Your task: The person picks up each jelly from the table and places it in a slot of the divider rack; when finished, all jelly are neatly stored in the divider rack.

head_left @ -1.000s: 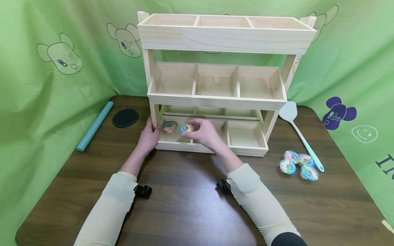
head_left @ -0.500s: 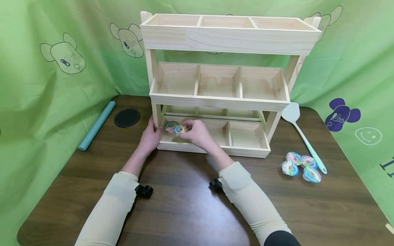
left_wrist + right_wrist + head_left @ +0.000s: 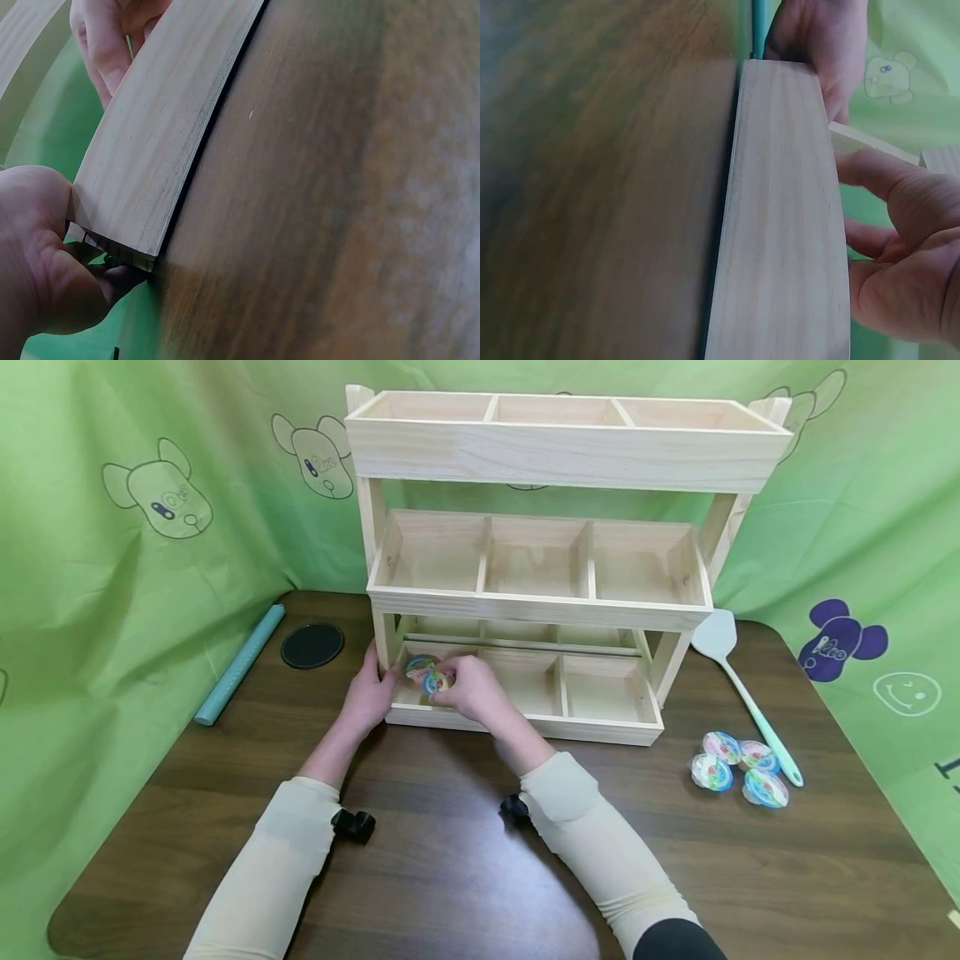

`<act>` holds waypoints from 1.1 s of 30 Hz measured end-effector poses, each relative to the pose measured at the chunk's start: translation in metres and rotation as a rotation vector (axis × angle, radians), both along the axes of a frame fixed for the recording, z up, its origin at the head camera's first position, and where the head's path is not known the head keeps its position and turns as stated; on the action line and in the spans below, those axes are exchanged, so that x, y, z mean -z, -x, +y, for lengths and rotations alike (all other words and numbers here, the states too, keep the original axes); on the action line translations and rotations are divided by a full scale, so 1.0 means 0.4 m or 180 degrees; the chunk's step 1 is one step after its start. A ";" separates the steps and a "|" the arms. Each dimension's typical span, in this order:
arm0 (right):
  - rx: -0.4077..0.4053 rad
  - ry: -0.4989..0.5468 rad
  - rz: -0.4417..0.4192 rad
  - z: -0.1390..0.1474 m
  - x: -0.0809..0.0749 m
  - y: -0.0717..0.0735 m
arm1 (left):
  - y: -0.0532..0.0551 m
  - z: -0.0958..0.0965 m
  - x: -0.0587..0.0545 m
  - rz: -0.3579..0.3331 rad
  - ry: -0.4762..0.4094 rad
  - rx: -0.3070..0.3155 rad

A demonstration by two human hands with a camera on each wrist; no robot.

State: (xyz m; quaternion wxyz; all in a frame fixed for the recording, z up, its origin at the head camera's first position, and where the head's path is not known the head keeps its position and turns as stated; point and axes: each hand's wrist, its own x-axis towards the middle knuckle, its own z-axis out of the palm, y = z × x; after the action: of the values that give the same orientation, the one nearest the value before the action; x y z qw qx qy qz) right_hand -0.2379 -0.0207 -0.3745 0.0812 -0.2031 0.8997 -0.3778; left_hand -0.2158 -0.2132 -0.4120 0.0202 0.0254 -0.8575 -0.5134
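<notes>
A small jelly cup point(image 3: 434, 682) with a colourful printed lid is pinched by my right hand point(image 3: 477, 695) in the bottom-left compartment of a three-tier wooden rack point(image 3: 522, 728). Right beside it, in that same compartment, sits another jelly cup point(image 3: 420, 665). My left hand point(image 3: 367, 695) grips the left end of the bottom tier; the left wrist view shows its fingers reaching behind the tier's end. The tier's front board point(image 3: 780, 217) hides the cups in both wrist views, and only part of the right hand's fingers point(image 3: 874, 171) shows there.
Several more jelly cups point(image 3: 765, 787) are grouped at the right, against the handle of a pale blue spatula point(image 3: 757, 714). On the left lie a black round disc point(image 3: 312, 646) and a light blue stick point(image 3: 240, 666). Green printed cloth point(image 3: 225, 560) stands around the table point(image 3: 435, 852).
My right hand has moved left with the jelly cup, bringing it from the divider up to the other cup. The left hand keeps its grip on the rack. The view has shifted slightly.
</notes>
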 end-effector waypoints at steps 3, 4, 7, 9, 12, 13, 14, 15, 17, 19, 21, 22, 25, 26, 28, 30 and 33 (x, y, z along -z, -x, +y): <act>0.0024 -0.0103 0.0043 -0.007 0.000 0.003 | 0.000 -0.001 -0.001 0.0010 -0.0002 -0.0001; 0.0029 -0.0152 0.0054 -0.010 0.000 0.005 | 0.001 -0.001 -0.001 0.0014 -0.0003 0.0002; 0.0023 -0.0326 0.0083 -0.018 0.001 0.009 | 0.003 -0.003 0.001 0.0015 -0.0006 0.0001; 0.0018 -0.0427 0.0090 -0.024 0.001 0.011 | 0.005 -0.004 0.002 0.0019 0.0010 -0.0002; 0.0003 -0.0522 0.0081 -0.035 0.001 0.009 | 0.005 -0.004 0.004 0.0020 0.0015 -0.0008; -0.0004 -0.0556 0.0087 -0.039 0.002 0.008 | 0.004 -0.004 0.004 0.0019 0.0015 -0.0010; -0.0004 -0.0582 0.0084 -0.043 0.002 0.006 | 0.003 -0.004 0.004 0.0020 0.0010 -0.0007; -0.0007 -0.0616 0.0089 -0.046 0.003 0.004 | 0.002 -0.003 0.003 0.0017 0.0001 -0.0005; 0.0000 -0.0677 0.0103 -0.052 0.005 0.000 | 0.001 -0.003 0.003 0.0018 -0.0007 0.0000; 0.0026 -0.0711 0.0108 -0.055 0.006 -0.003 | 0.001 -0.003 0.002 0.0012 -0.0004 0.0006; 0.0063 -0.0712 0.0108 -0.055 0.007 -0.005 | 0.001 -0.001 0.002 0.0009 0.0001 0.0004; 0.0080 -0.0707 0.0112 -0.054 0.007 -0.005 | 0.002 -0.001 0.001 0.0010 0.0005 0.0005; 0.0126 -0.0676 0.0118 -0.053 0.005 -0.005 | 0.004 -0.001 0.001 0.0015 0.0030 -0.0009; 0.0137 -0.0667 0.0127 -0.053 0.004 -0.004 | 0.005 -0.001 0.001 0.0021 0.0036 -0.0016; 0.0158 -0.0636 0.0140 -0.053 0.005 -0.003 | 0.005 -0.002 0.001 0.0026 0.0054 -0.0024; 0.0168 -0.0576 0.0136 -0.053 0.006 -0.002 | 0.004 -0.003 0.002 0.0021 0.0058 -0.0027; 0.0151 -0.0414 0.0107 -0.051 0.010 -0.002 | 0.002 -0.003 0.004 0.0009 0.0053 -0.0030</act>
State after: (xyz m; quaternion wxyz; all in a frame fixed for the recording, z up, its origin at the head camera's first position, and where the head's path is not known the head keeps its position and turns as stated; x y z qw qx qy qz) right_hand -0.2370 -0.0410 -0.3784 0.0701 -0.1823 0.9281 -0.3169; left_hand -0.2168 -0.2145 -0.4135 0.0240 0.0285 -0.8616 -0.5062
